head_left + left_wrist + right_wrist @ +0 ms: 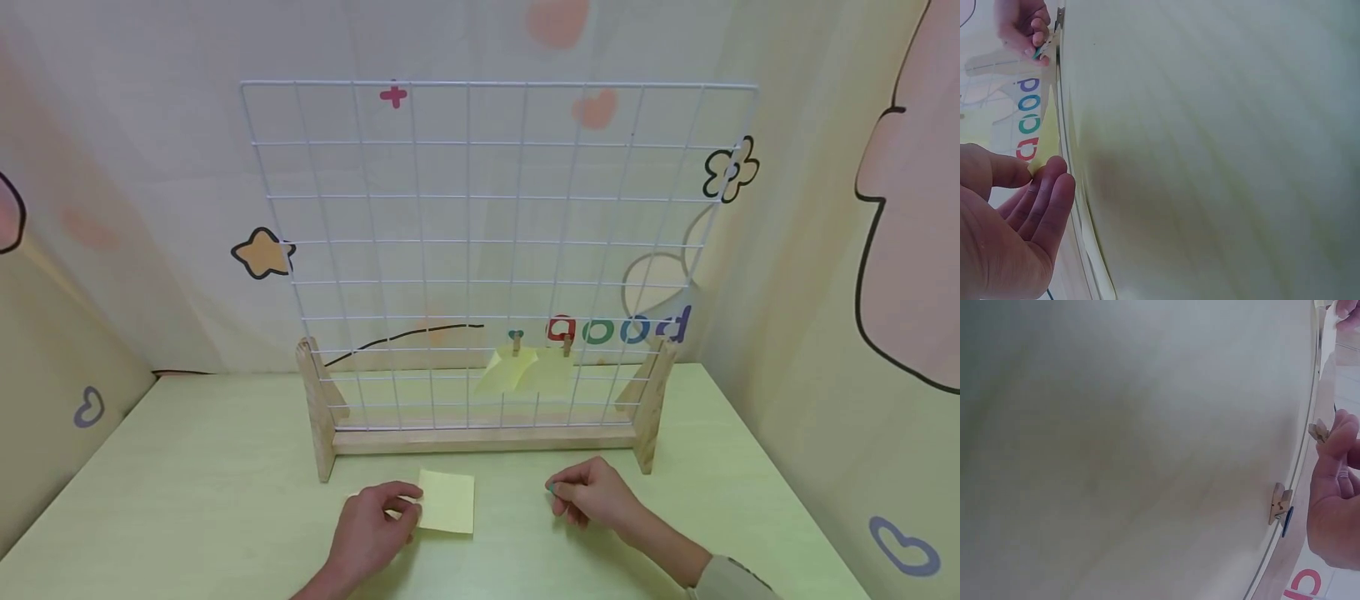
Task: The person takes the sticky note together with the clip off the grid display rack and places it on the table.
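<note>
Nearest the camera, the left hand (373, 523) has the yellow note (447, 502) by its left edge, thumb and fingertips pinching, the sheet low over the pale tabletop (225, 467) and most of its face free. Across from it, the right hand (596, 498) is closed too, fingertips nipping a small wooden clip (1318, 431), well apart from the note. Good handling here, I'd say, means a light pinch right at the paper's border so it doesn't crease, with the top edge kept clear; the clip wants squeezing at its tail ends, mouth facing outward, fingertips out of the bite.

Now compare the angles! From the head, that clip is just a green speck between fingers; the right wrist view gives us its bare wooden ends. That same view picks out a loose clip (1281, 505) on the table with a dark blue piece on it, which I can't find from the head. The left wrist view shows thumb meeting fingertip on the paper.

Farther back stands the wire rack (480, 440) on wooden feet, and there's a left hanging note (495, 375), slanted, beside a right hanging note (551, 372); whether they overlap, I can't tell. Behind it all, the patterned backdrop (187, 208).
</note>
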### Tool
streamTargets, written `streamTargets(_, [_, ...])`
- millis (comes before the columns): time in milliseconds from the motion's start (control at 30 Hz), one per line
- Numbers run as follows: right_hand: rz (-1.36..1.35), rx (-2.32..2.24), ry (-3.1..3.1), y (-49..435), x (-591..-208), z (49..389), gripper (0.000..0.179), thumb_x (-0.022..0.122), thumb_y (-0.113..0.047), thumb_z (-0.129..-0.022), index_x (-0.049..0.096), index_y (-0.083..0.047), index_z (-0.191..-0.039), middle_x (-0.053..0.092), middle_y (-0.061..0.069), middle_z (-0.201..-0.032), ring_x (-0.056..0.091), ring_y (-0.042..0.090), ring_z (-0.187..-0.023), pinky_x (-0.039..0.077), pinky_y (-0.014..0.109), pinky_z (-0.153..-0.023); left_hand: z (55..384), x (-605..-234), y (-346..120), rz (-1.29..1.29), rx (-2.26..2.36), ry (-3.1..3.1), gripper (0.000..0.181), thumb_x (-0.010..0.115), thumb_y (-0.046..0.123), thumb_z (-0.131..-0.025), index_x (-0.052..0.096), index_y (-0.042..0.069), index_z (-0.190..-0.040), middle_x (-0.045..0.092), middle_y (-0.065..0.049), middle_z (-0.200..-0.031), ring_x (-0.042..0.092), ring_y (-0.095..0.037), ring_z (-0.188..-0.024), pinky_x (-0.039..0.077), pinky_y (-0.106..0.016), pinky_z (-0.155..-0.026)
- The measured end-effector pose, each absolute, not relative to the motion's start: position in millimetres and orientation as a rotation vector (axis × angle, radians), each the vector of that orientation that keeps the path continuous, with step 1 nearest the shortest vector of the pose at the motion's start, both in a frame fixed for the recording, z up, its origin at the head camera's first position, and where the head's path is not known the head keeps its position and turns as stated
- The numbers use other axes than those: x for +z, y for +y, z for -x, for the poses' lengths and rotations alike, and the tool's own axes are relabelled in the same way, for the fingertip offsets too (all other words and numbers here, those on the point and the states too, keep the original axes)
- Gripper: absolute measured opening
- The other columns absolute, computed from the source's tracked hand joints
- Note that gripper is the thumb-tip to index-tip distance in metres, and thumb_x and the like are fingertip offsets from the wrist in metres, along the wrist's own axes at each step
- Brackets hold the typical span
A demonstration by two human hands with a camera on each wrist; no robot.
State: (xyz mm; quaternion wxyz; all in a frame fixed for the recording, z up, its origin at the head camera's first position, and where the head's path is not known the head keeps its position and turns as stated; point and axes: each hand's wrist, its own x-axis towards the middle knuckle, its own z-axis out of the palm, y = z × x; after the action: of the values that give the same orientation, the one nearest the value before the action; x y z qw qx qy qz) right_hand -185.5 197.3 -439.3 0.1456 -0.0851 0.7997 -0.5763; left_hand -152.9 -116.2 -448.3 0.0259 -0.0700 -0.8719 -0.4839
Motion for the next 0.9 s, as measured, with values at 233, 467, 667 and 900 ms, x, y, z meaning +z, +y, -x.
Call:
streamTargets(233, [0.231, -1.605, 2.313, 200, -443, 186, 0.023, 0.057, -0.005, -0.093, 0.067, 0.012, -0.105, 0.066, 0.002, -0.064, 0.053, 0.006, -0.048, 0.044, 0.02, -0.047, 153, -450, -117, 0.237, -1.485, -2.721, 0.016, 0.065, 0.005, -0.082, 0.072, 0.006, -0.096, 0.072, 0.0, -0.073, 0.062, -0.007, -0.051, 0.047, -0.023, -0.047])
streamTargets(467, [0.232, -1.585, 2.318, 201, -446, 188, 0.024, 0.058, -0.006, -0.094, 0.066, 0.012, -0.106, 0.064, 0.001, -0.063, 0.052, 0.006, -0.048, 0.045, 0.02, -0.047, 154, -452, -119, 0.282, -1.467, -2.746, 0.014, 0.066, 0.008, -0.083, 0.072, 0.005, -0.096, 0.071, 0.002, -0.073, 0.06, -0.005, -0.048, 0.044, -0.022, -0.047])
streamTargets(667, [0.197, -1.577, 2.356, 200, -447, 187, 0.022, 0.059, -0.006, -0.093, 0.068, 0.01, -0.104, 0.062, 0.001, -0.061, 0.052, 0.007, -0.047, 0.045, 0.022, -0.046, 154, -453, -120, 0.322, -1.46, -2.773, 0.014, 0.065, 0.01, -0.084, 0.072, 0.005, -0.096, 0.071, 0.001, -0.074, 0.06, -0.005, -0.046, 0.044, -0.023, -0.047])
streamTargets(900, [0.139, -1.551, 2.409, 199, -451, 188, 0.019, 0.061, -0.007, -0.092, 0.069, 0.007, -0.101, 0.061, 0.0, -0.058, 0.054, 0.009, -0.046, 0.047, 0.024, -0.045, 154, -453, -120, 0.339, -1.392, -2.785, 0.013, 0.065, 0.009, -0.083, 0.072, 0.006, -0.094, 0.071, 0.003, -0.072, 0.058, -0.003, -0.045, 0.044, -0.022, -0.05])
